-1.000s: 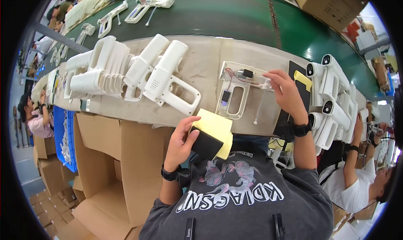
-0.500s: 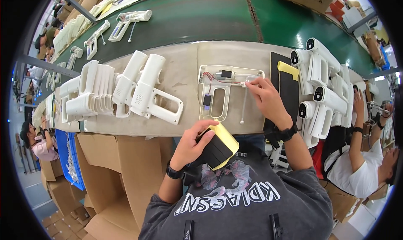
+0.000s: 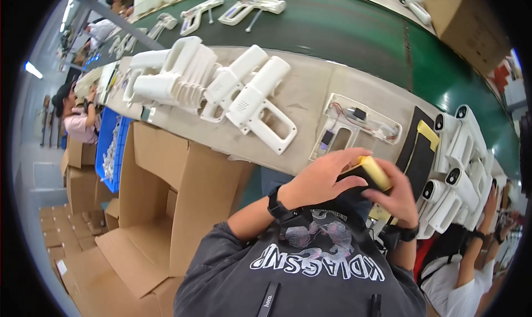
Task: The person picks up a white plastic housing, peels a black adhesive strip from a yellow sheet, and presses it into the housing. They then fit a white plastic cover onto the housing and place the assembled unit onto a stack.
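My left hand (image 3: 327,175) grips a sheet of black foam strips on yellow backing paper (image 3: 375,174), its yellow side curled upward. My right hand (image 3: 396,198), slightly blurred, closes on the sheet's right edge with thumb and fingers. Just beyond my hands lies an open white gun-shaped housing half (image 3: 360,129) on the bench, with a motor, reddish wires and a clear tube inside; my left hand hides part of its handle. To its left rest white housing halves (image 3: 260,100), empty side down, beside a stacked row of more shells (image 3: 183,75).
Black foam sheets with a yellow edge (image 3: 424,139) lie right of the housing. Assembled white devices (image 3: 457,175) are piled farther right, near another person's arm (image 3: 487,209). A green conveyor (image 3: 332,45) runs behind. An open cardboard box (image 3: 166,206) and blue bin (image 3: 111,150) stand left.
My right hand has left the open housing and come down to the foam sheet. The sheet has been raised and turned in my left hand. The view has swung, shifting the bench rightward.
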### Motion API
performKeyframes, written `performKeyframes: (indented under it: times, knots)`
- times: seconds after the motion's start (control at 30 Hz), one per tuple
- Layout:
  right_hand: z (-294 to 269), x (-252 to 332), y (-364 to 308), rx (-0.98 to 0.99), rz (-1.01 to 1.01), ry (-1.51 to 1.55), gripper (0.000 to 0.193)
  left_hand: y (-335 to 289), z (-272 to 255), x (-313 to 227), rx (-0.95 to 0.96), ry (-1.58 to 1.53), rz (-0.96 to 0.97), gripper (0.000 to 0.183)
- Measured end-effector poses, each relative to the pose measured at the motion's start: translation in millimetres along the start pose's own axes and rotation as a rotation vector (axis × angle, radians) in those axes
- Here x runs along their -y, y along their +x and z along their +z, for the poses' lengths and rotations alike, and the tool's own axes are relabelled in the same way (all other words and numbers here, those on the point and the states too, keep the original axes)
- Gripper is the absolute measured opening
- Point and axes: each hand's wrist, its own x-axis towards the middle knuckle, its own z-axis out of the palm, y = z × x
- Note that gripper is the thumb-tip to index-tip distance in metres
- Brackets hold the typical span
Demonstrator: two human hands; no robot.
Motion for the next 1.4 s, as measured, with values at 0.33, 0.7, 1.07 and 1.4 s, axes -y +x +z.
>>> performKeyframes:
  times: [0.33,0.7,1.07,1.4]
  knots:
    - [-106.8,-41.2,-33.2,-0.496,0.091,-0.484,0.053,-7.0,-147.9,90.9,-0.641,1.138,-0.338,0.077]
    - [-64.4,4.4,-6.0,-0.492,-0.261,-0.636,0.038,2.6,-154.0,63.3,-0.543,1.055,-0.409,0.087]
    - [-67.1,-12.3,34.2,-0.294,-0.358,-0.568,0.074,93.7,-79.0,-1.2,0.242,0.768,0.154,0.084]
    - [-80.8,-59.3,53.1,-0.311,-0.18,-0.648,0.068,141.5,-58.1,32.8,0.39,0.856,0.127,0.082]
